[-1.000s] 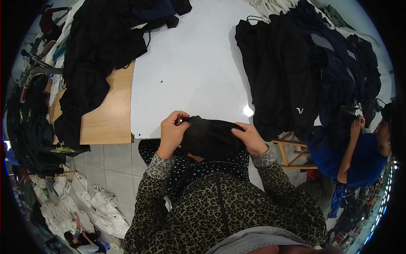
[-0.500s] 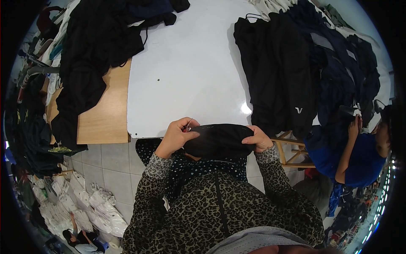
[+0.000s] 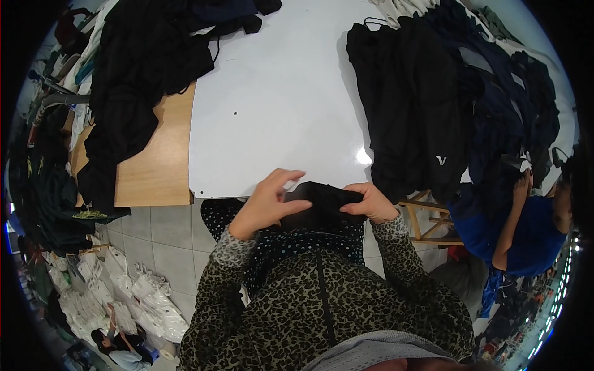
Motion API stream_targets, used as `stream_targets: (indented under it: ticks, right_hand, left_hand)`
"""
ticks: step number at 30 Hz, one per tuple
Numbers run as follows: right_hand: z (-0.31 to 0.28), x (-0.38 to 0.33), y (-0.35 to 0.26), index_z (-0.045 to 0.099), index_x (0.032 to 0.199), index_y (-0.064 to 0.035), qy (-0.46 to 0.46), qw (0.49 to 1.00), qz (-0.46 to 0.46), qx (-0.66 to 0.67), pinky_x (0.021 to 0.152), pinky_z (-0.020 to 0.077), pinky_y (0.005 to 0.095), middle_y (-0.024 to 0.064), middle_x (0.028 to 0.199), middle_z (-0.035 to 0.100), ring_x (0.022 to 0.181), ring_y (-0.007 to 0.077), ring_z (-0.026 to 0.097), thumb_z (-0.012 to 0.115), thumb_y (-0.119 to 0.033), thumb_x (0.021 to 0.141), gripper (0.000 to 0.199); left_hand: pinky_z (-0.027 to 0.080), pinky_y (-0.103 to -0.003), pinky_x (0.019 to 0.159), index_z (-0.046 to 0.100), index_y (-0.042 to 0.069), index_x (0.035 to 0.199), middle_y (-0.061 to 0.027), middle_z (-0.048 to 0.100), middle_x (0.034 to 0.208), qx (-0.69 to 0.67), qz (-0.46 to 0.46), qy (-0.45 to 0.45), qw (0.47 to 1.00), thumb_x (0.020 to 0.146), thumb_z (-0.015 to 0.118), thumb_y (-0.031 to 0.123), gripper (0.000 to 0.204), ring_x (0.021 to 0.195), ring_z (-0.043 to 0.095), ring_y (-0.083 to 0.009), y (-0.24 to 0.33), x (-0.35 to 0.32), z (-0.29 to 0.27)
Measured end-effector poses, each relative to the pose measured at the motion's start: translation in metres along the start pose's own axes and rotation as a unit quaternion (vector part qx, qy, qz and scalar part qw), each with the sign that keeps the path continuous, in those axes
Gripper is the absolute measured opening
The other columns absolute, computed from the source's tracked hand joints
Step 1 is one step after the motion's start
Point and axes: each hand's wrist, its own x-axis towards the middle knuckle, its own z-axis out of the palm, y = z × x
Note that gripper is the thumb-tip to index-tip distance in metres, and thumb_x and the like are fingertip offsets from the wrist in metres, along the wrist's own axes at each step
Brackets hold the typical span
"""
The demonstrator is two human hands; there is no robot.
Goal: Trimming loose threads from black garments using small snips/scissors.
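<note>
A folded black garment (image 3: 323, 205) sits at the near edge of a white board (image 3: 278, 105), held against my body. My left hand (image 3: 267, 201) rests on its left side with the fingers partly lifted and spread. My right hand (image 3: 369, 201) grips its right edge with curled fingers. My sleeves are leopard-patterned.
A pile of black and navy clothes (image 3: 445, 105) covers the right of the board. More dark garments (image 3: 142, 74) lie over the wooden table (image 3: 154, 173) on the left. A person in blue (image 3: 526, 229) stands at the right. White packed bundles (image 3: 124, 303) lie on the tiled floor.
The black garment has been flattened and drawn lower toward my body. My left hand has loosened, its fingers lifting off the cloth.
</note>
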Motion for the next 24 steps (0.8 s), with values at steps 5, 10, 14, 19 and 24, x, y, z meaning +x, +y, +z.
stream_targets:
  ticks: [5,10,14,19,24]
  right_hand:
    - [0.02,0.005,-0.02,0.065,0.098,0.0044,-0.05,0.994,-0.005,-0.098,0.068,0.0456,0.0183,0.0019,0.084,0.065,0.073,0.0063,0.057,0.069,0.002,0.073,0.026]
    - [0.008,0.0,-0.011,0.065,0.1,0.0055,-0.018,0.999,0.037,0.016,0.07,0.0467,0.0204,0.0033,0.086,0.066,0.075,0.0079,0.058,0.07,0.004,0.07,0.03]
    - [-0.002,0.003,0.005,0.061,0.109,0.0064,-0.046,0.997,0.024,0.064,0.073,0.0496,0.0217,0.0065,0.092,0.067,0.078,0.0102,0.062,0.07,0.004,0.073,0.037]
    - [-0.001,0.007,0.008,0.061,0.109,0.0071,-0.044,0.993,0.037,0.1,0.075,0.0497,0.0219,0.0071,0.094,0.067,0.08,0.0106,0.062,0.069,0.006,0.072,0.038]
    - [0.012,0.016,0.006,0.058,0.114,0.0057,-0.106,0.989,0.074,0.076,0.078,0.0482,0.0227,0.0056,0.1,0.065,0.086,0.0095,0.06,0.07,0.0,0.075,0.041]
  left_hand:
    - [0.046,-0.025,0.069,0.059,-0.001,0.108,-0.0065,0.064,0.085,-0.096,-0.092,-0.094,0.987,0.083,0.068,0.025,0.037,0.076,0.055,-0.0106,0.004,0.014,0.022]
    - [0.045,-0.022,0.062,0.059,-0.001,0.096,-0.0039,0.062,0.075,-0.092,-0.098,-0.056,0.989,0.082,0.07,0.019,0.027,0.07,0.054,-0.0065,-0.009,0.007,0.028]
    - [0.043,-0.02,0.06,0.056,0.0,0.094,-0.0024,0.06,0.076,-0.103,-0.071,-0.004,0.992,0.079,0.073,0.014,0.027,0.069,0.053,-0.0053,-0.017,0.002,0.032]
    - [0.043,-0.021,0.06,0.049,0.003,0.102,-0.0014,0.058,0.082,-0.103,-0.008,0.054,0.993,0.074,0.077,0.012,0.04,0.069,0.051,-0.0054,-0.029,0.002,0.033]
    - [0.044,-0.02,0.065,0.049,0.006,0.103,0.0014,0.055,0.083,-0.141,0.008,0.116,0.983,0.072,0.076,0.006,0.041,0.074,0.051,-0.0054,-0.042,0.003,0.021]
